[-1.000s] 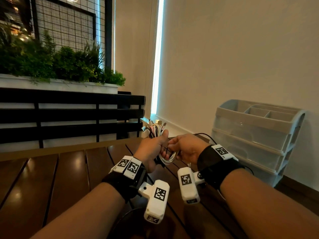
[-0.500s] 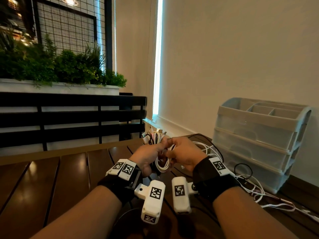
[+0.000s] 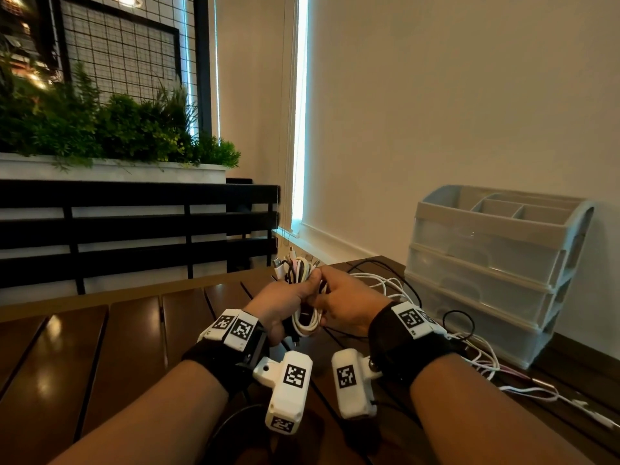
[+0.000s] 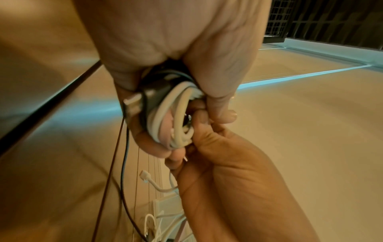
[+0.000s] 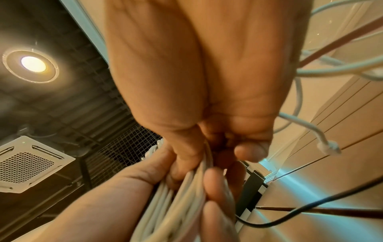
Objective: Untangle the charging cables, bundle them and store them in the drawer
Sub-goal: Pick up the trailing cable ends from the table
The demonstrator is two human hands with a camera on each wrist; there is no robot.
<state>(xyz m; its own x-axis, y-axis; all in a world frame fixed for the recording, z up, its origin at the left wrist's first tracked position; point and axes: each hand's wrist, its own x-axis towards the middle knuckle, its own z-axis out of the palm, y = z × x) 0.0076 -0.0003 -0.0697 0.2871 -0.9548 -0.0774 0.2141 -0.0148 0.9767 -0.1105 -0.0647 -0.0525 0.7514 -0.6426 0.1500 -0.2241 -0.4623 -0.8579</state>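
A dark slatted wooden table (image 3: 100,347) stands by a cream wall (image 3: 453,112), beside black railings (image 3: 134,226), a planter of greenery (image 3: 100,135), a wire grid panel (image 3: 120,52) and a lit ceiling lamp (image 5: 33,64).

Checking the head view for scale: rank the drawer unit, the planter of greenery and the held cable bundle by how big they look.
1. planter of greenery, widest.
2. drawer unit; being nearer may inflate it.
3. cable bundle, smallest, gripped by left hand and right hand.
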